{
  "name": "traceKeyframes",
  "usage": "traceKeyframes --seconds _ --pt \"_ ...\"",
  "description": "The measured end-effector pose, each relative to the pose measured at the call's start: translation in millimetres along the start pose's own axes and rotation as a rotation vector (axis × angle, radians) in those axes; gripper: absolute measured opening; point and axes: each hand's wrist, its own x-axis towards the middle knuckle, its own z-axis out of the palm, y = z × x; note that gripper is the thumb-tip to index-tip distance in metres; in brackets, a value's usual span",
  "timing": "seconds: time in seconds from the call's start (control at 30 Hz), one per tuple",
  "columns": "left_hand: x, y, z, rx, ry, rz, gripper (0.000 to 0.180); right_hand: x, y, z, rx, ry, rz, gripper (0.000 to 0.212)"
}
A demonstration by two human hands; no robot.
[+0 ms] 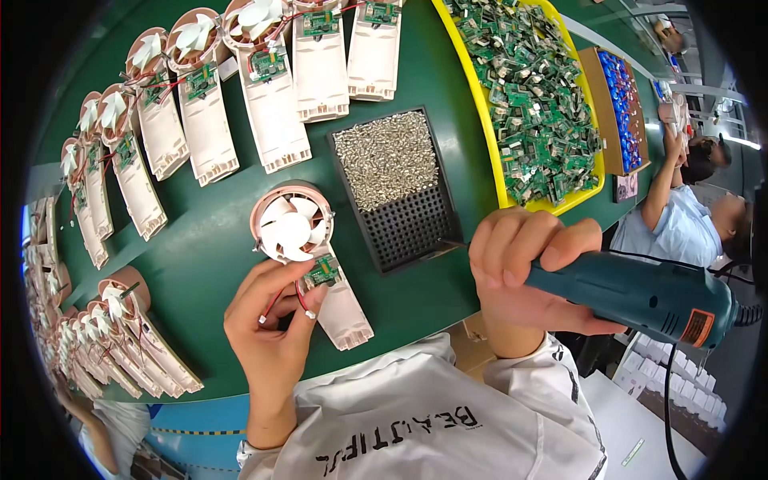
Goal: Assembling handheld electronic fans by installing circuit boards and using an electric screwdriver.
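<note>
Green bench: fan housing under left-hand fingers.

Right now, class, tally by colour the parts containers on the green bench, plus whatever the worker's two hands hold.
black tray of screws: 1
yellow bin of circuit boards: 1
brown box of blue cells: 1
teal electric screwdriver, right hand: 1
pink fan unit, left hand: 1
Total: 5
</note>
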Motion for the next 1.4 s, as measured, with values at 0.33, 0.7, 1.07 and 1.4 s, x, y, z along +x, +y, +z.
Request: traceKeyframes --seconds 0.33,0.7,1.07,1.4 --pt "5 0 6 -0.031 -0.044 -0.009 0.030 1 1 8 -0.161 0.008 -0.079 0.078" --pt "1 -23 -18 0.055 -0.069 0.056 0.028 8 6 41 0.229 0.250 -0.116 0.086" --pt "3 3 -4 -0.005 -0.069 0.042 0.039 10 43 89 0.135 0.012 -0.041 0.077" --pt "5 0 -5 -0.014 -0.068 0.059 0.033 7 48 86 -0.002 -0.019 -0.090 0.072"
